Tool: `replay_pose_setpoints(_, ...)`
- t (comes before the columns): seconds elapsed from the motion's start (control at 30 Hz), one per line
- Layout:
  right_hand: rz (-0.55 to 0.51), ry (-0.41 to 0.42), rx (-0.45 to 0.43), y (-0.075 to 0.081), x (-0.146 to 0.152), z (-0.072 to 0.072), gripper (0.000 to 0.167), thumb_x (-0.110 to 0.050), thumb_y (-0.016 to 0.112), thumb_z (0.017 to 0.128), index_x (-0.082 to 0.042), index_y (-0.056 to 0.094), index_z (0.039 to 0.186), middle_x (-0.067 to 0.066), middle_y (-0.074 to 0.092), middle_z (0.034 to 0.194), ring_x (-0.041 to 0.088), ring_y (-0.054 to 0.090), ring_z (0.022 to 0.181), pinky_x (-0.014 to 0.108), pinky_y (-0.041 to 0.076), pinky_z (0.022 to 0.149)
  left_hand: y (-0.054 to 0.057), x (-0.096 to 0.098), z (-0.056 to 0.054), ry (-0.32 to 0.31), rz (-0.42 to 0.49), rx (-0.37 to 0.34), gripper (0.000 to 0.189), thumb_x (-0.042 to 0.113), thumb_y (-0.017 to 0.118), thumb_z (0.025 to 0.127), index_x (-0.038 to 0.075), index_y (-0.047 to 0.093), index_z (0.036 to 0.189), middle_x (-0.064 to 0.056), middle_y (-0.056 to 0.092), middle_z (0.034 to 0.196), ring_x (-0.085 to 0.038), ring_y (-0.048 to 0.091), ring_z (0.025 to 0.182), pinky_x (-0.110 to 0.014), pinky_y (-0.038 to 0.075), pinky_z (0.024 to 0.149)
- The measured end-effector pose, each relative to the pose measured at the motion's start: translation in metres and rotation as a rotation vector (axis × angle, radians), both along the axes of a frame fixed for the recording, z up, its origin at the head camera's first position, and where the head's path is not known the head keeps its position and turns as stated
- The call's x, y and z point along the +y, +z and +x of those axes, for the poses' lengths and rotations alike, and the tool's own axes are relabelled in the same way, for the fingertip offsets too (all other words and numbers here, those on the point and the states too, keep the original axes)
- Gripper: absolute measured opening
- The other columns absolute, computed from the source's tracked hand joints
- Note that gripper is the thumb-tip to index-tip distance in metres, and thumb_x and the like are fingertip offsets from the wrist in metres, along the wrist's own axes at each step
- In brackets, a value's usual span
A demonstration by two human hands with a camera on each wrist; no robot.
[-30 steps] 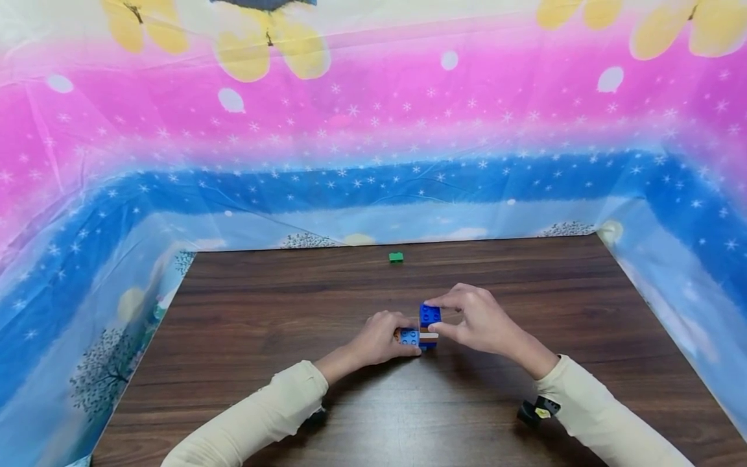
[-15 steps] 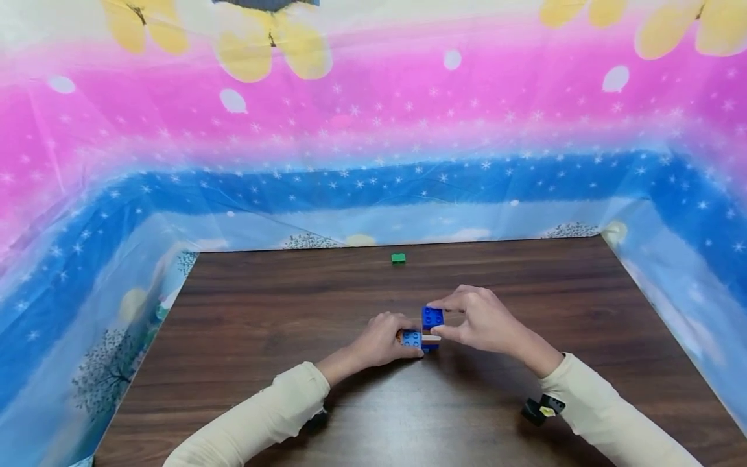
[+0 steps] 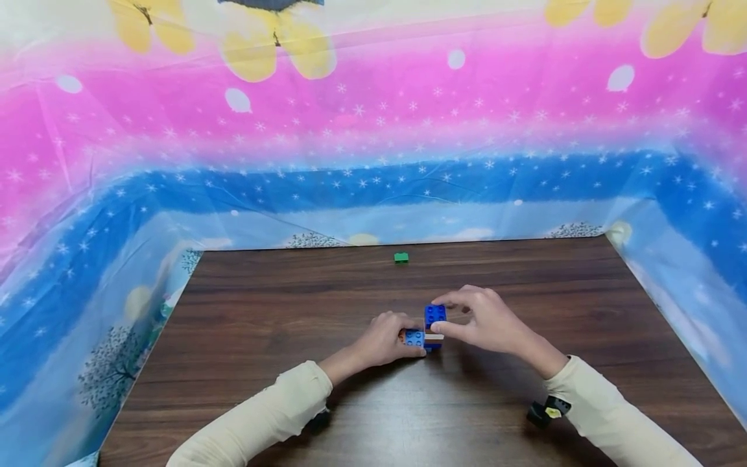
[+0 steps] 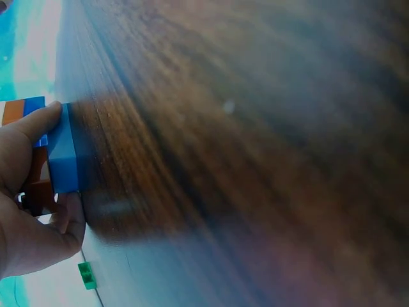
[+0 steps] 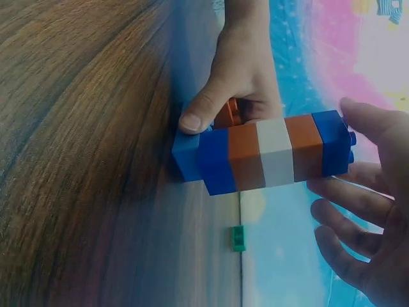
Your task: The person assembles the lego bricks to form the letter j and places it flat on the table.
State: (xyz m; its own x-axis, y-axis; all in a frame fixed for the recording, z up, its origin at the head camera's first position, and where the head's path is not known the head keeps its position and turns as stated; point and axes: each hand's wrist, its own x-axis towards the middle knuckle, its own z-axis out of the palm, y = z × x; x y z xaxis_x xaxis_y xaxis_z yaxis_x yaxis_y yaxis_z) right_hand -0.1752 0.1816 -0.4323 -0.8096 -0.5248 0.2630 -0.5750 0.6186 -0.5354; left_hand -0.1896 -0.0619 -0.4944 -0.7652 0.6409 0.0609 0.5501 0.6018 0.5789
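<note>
My left hand (image 3: 385, 340) grips the low part of a toy brick build. It holds a light blue brick (image 3: 414, 337) lying at the table, with an orange brick (image 4: 39, 192) on it, partly covered by my fingers. Rising beside my left thumb is a tower: dark blue at its foot, then orange, a white brick (image 5: 275, 151), orange, and a dark blue brick (image 5: 331, 142) on top. My right hand (image 3: 489, 319) pinches that top brick, thumb on the near side and index finger on the far side. In the right wrist view its other fingers are spread beside the tower.
A small green brick (image 3: 401, 258) lies near the far edge of the brown wooden table (image 3: 280, 292). Printed pink and blue cloth (image 3: 373, 168) hangs around the table's back and sides. A black wrist device (image 3: 548, 412) sits at the right sleeve.
The head view has shifted slightly. Both hands stay at the same bricks; my right fingers have moved only a little around the top dark blue brick.
</note>
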Motion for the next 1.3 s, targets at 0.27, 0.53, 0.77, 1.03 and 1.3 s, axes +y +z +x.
replay_pose_setpoints(0.27,-0.057,-0.025,0.006,0.002,0.003,-0.019,0.035,-0.039,0.070,0.098,-0.013,0.075,0.121,-0.003,0.074,0.105,0.009,0.067,0.091,0.032,0.056,0.076,-0.001,0.000,-0.001,0.004,-0.006,0.010,0.047,0.036,0.082,0.088,0.012,0.073,0.128,-0.002,0.075,0.107,-0.003,0.060,0.081,-0.018,0.047,0.065)
replay_pose_setpoints(0.53,-0.050,-0.078,-0.037,-0.004,0.003,-0.047,0.038,-0.044,0.067,0.098,-0.015,0.075,0.121,-0.001,0.076,0.106,0.010,0.069,0.088,0.035,0.057,0.077,-0.001,0.001,0.000,0.010,-0.004,-0.010,0.046,0.036,0.082,0.088,0.012,0.074,0.126,-0.001,0.075,0.104,-0.002,0.057,0.075,-0.018,0.046,0.062)
replay_pose_setpoints(0.77,-0.043,-0.099,-0.057,-0.013,0.001,-0.058,0.040,-0.046,0.066,0.098,-0.014,0.075,0.121,-0.001,0.076,0.105,0.011,0.068,0.085,0.035,0.057,0.075,0.001,0.000,0.000,0.009,-0.008,-0.011,0.046,0.035,0.082,0.088,0.012,0.074,0.126,-0.002,0.075,0.107,-0.002,0.057,0.077,-0.018,0.046,0.063)
replay_pose_setpoints(1.03,-0.085,-0.092,-0.050,-0.008,0.001,-0.044,0.036,-0.045,0.065,0.099,-0.016,0.075,0.118,-0.006,0.074,0.100,0.007,0.066,0.084,0.032,0.056,0.074,0.002,0.000,-0.002,-0.002,-0.005,-0.008,0.047,0.036,0.082,0.088,0.012,0.073,0.127,-0.001,0.075,0.104,-0.002,0.057,0.075,-0.018,0.046,0.062)
replay_pose_setpoints(1.3,-0.120,-0.043,-0.050,-0.001,0.000,-0.026,0.031,-0.039,0.065,0.101,-0.017,0.075,0.119,-0.009,0.073,0.098,0.007,0.065,0.083,0.030,0.054,0.072,0.001,-0.002,-0.004,-0.018,0.016,-0.029,0.050,0.036,0.081,0.089,0.011,0.071,0.131,-0.001,0.073,0.099,0.000,0.057,0.070,-0.017,0.046,0.058)
